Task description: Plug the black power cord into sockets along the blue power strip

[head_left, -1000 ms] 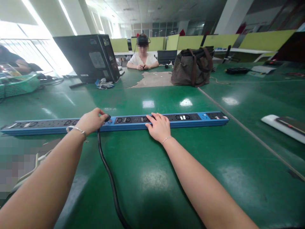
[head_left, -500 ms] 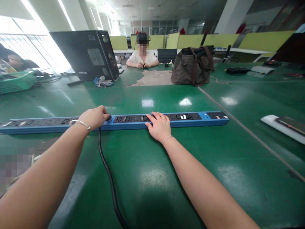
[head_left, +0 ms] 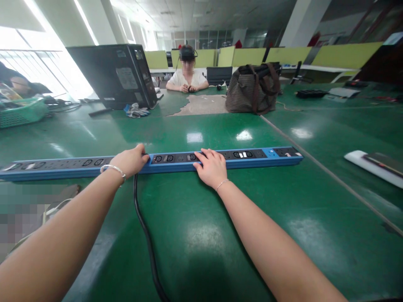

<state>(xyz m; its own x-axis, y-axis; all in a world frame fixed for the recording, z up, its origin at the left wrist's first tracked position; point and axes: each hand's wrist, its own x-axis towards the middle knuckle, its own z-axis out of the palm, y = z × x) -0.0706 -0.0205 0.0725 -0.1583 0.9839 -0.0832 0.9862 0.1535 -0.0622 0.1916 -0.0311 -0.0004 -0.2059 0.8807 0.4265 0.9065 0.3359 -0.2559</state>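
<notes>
A long blue power strip (head_left: 176, 167) with black sockets lies crosswise on the green table. Just left of its middle, my left hand (head_left: 130, 161) is closed on the plug of a thick black power cord (head_left: 146, 235). The plug itself is hidden by the fingers, and I cannot tell how deep it sits. From below that hand the cord runs down toward me. To the right, my right hand (head_left: 212, 165) lies across the strip, thumb at the near edge and fingers over the top, holding it and covering some sockets.
Behind the strip stand a black computer case (head_left: 110, 77), a pair of work gloves (head_left: 137, 110) and a brown bag (head_left: 252, 90). A green basket (head_left: 23, 112) is at far left, a white-edged object (head_left: 374, 165) at right. A person (head_left: 188, 79) sits opposite.
My left hand has shifted slightly right and turned over the plug, which it now covers. The strip's left part has moved slightly toward me in view. My right hand stays on the strip.
</notes>
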